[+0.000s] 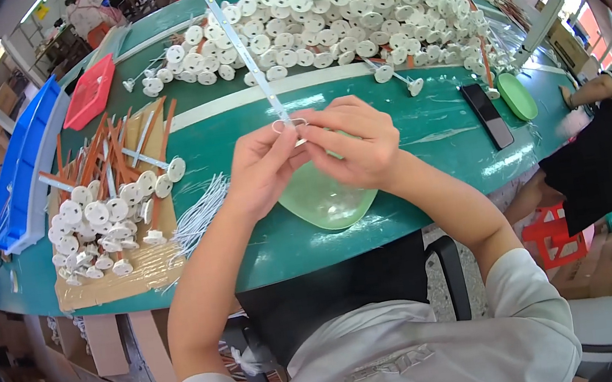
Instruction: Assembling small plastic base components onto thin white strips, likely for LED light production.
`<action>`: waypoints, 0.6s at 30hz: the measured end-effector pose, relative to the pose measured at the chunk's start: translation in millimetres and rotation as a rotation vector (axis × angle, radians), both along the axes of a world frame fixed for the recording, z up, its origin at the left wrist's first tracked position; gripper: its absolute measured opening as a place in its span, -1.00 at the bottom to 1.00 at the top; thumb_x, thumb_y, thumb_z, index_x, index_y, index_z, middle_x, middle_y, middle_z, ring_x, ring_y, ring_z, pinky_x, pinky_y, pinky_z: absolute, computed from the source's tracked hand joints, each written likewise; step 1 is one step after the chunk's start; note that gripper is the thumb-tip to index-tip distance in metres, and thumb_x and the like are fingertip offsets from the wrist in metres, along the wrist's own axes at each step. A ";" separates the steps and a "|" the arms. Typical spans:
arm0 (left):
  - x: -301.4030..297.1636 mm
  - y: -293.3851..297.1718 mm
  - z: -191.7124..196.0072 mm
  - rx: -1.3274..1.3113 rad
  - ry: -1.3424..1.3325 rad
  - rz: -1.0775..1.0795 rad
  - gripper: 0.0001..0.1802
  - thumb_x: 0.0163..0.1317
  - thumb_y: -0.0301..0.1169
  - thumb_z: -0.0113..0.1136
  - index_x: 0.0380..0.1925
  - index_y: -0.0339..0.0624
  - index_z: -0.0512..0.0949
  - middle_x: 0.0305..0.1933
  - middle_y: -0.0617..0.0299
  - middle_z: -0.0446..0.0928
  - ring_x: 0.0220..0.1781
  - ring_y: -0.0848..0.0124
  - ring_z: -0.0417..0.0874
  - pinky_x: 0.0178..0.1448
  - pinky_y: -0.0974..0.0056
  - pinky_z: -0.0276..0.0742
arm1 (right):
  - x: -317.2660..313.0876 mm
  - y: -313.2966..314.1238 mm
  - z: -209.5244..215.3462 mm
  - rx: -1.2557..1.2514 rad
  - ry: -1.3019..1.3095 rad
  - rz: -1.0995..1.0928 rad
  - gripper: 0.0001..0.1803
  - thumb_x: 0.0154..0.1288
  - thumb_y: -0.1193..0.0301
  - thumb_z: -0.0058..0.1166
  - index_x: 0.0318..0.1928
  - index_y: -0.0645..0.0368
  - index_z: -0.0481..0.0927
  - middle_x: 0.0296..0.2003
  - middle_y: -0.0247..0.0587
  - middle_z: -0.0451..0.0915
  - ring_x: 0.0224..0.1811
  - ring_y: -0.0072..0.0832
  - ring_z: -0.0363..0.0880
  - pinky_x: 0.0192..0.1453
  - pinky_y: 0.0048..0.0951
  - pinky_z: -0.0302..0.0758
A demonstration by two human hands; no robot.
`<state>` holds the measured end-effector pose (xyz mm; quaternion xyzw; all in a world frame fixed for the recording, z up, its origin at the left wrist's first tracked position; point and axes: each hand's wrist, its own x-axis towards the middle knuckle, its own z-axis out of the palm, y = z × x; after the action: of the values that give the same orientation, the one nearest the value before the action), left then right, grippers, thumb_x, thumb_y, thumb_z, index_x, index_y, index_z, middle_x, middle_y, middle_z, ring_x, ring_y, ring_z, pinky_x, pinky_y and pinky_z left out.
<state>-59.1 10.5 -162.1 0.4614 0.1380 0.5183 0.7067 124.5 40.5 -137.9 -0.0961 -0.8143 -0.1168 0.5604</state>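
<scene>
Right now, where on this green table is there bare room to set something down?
Bare green lies between the green dish and the dark phone, and left of the left hand toward the wire bundle. The far side, under white discs, and the cardboard sheet are crowded.

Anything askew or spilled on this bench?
Nothing damaged or spilled that I can see. The left hand and right hand pinch a thin wire loop over a green dish. One oddity: a dark phone lies on the green table beside the loose white discs.
</scene>
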 end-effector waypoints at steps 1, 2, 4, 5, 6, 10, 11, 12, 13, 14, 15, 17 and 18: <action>-1.0 -1.5 -1.3 0.045 -0.012 -0.048 -0.65 0.49 -0.34 0.03 0.13 -0.36 0.50 0.13 0.07 0.55 0.18 0.30 0.58 0.29 0.13 0.52 | -0.2 -1.2 -1.7 -0.009 0.001 -0.009 -0.70 -0.15 0.66 0.34 -0.28 0.27 0.70 -0.22 -0.09 0.72 -0.40 -0.35 0.66 -0.31 -0.39 0.58; -0.4 -1.6 -3.9 0.057 -0.020 -0.070 -0.63 0.47 -0.40 0.06 0.19 -0.36 0.47 0.21 0.03 0.51 0.22 0.28 0.56 0.31 0.11 0.53 | -0.4 -2.8 -1.5 0.010 0.033 -0.002 -0.69 -0.17 0.67 0.33 -0.28 0.27 0.70 -0.23 -0.09 0.72 -0.42 -0.35 0.66 -0.33 -0.40 0.58; 1.9 -3.7 -2.1 0.069 -0.019 -0.059 -0.62 0.47 -0.41 0.06 0.20 -0.36 0.46 0.23 0.01 0.49 0.23 0.26 0.55 0.32 0.10 0.51 | -1.0 -4.6 -1.9 0.019 0.069 -0.005 -0.68 -0.18 0.68 0.32 -0.28 0.27 0.69 -0.23 -0.09 0.72 -0.43 -0.36 0.65 -0.34 -0.41 0.58; 1.6 -4.4 -2.3 0.092 -0.018 -0.038 -0.61 0.46 -0.42 0.06 0.21 -0.37 0.45 0.26 0.00 0.47 0.24 0.24 0.55 0.34 0.09 0.50 | -1.5 -4.2 -2.4 0.036 0.072 0.009 -0.67 -0.19 0.69 0.32 -0.28 0.28 0.69 -0.24 -0.10 0.72 -0.43 -0.36 0.65 -0.34 -0.41 0.59; -2.1 -1.6 -5.6 0.114 0.003 -0.044 -0.59 0.46 -0.41 0.07 0.23 -0.38 0.44 0.30 -0.03 0.44 0.27 0.19 0.53 0.35 0.04 0.49 | -1.0 -3.9 -3.2 0.052 0.075 0.024 -0.66 -0.20 0.70 0.32 -0.28 0.28 0.69 -0.26 -0.11 0.72 -0.43 -0.36 0.64 -0.34 -0.40 0.59; -11.6 1.8 -5.1 0.121 0.025 -0.073 -0.51 0.43 -0.37 0.11 0.27 -0.40 0.37 0.32 -0.04 0.41 0.30 0.10 0.52 0.39 -0.05 0.44 | 3.3 1.7 -4.9 0.012 0.062 0.039 -0.69 -0.14 0.69 0.30 -0.25 0.30 0.70 -0.25 -0.08 0.72 -0.41 -0.34 0.66 -0.34 -0.40 0.59; -11.5 1.7 -3.1 0.111 0.029 -0.079 -0.51 0.43 -0.37 0.11 0.27 -0.40 0.37 0.32 -0.04 0.41 0.30 0.10 0.52 0.39 -0.05 0.44 | 5.6 5.9 -6.1 -0.042 0.040 0.113 -0.70 -0.09 0.68 0.29 -0.24 0.30 0.71 -0.25 -0.07 0.72 -0.40 -0.33 0.67 -0.34 -0.41 0.59; -11.0 1.8 -1.6 0.090 0.032 -0.083 -0.51 0.44 -0.37 0.11 0.28 -0.40 0.37 0.32 -0.04 0.41 0.30 0.09 0.52 0.40 -0.06 0.43 | 8.0 9.1 -7.7 -0.097 0.020 0.187 -0.72 -0.04 0.68 0.27 -0.22 0.30 0.71 -0.25 -0.07 0.72 -0.38 -0.32 0.69 -0.34 -0.42 0.60; -11.4 0.7 -2.5 0.065 0.037 -0.085 -0.51 0.44 -0.37 0.10 0.28 -0.40 0.36 0.33 -0.04 0.41 0.30 0.08 0.52 0.41 -0.08 0.41 | 8.0 9.2 -9.6 -0.112 0.026 0.185 -0.72 -0.04 0.68 0.27 -0.22 0.30 0.71 -0.25 -0.07 0.72 -0.38 -0.32 0.69 -0.34 -0.42 0.60; -11.0 1.6 -4.9 0.063 0.022 -0.084 -0.51 0.44 -0.38 0.09 0.29 -0.39 0.36 0.32 -0.05 0.41 0.31 0.06 0.51 0.42 -0.10 0.39 | 7.6 8.6 -10.6 -0.106 0.035 0.168 -0.73 -0.01 0.67 0.26 -0.21 0.29 0.72 -0.25 -0.07 0.73 -0.37 -0.31 0.69 -0.35 -0.43 0.59; -11.8 3.5 -7.3 0.046 0.026 -0.087 -0.51 0.44 -0.38 0.09 0.29 -0.39 0.36 0.32 -0.05 0.41 0.31 0.06 0.51 0.42 -0.10 0.39 | 6.8 8.3 -11.0 -0.101 0.044 0.151 -0.74 0.02 0.66 0.24 -0.20 0.28 0.72 -0.25 -0.08 0.73 -0.36 -0.30 0.70 -0.35 -0.45 0.59; -13.5 4.8 -12.7 0.110 0.066 -0.048 -0.55 0.46 -0.38 0.07 0.27 -0.38 0.38 0.31 -0.04 0.42 0.30 0.05 0.52 0.43 -0.10 0.39 | 5.6 4.8 -10.8 -0.093 0.051 0.103 -0.71 -0.01 0.66 0.26 -0.19 0.23 0.74 -0.28 -0.14 0.74 -0.38 -0.34 0.69 -0.37 -0.46 0.59; -15.6 5.4 -12.6 0.143 0.066 -0.048 -0.58 0.46 -0.39 0.06 0.23 -0.37 0.41 0.28 -0.01 0.45 0.29 0.09 0.53 0.41 -0.07 0.42 | 4.6 3.6 -11.2 -0.101 0.060 0.083 -0.71 -0.01 0.65 0.27 -0.19 0.21 0.75 -0.29 -0.16 0.74 -0.39 -0.36 0.69 -0.37 -0.47 0.59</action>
<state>-74.7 15.9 -174.7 0.5305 0.1127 0.4942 0.6794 129.1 44.1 -149.1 -0.0936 -0.8054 -0.0495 0.5832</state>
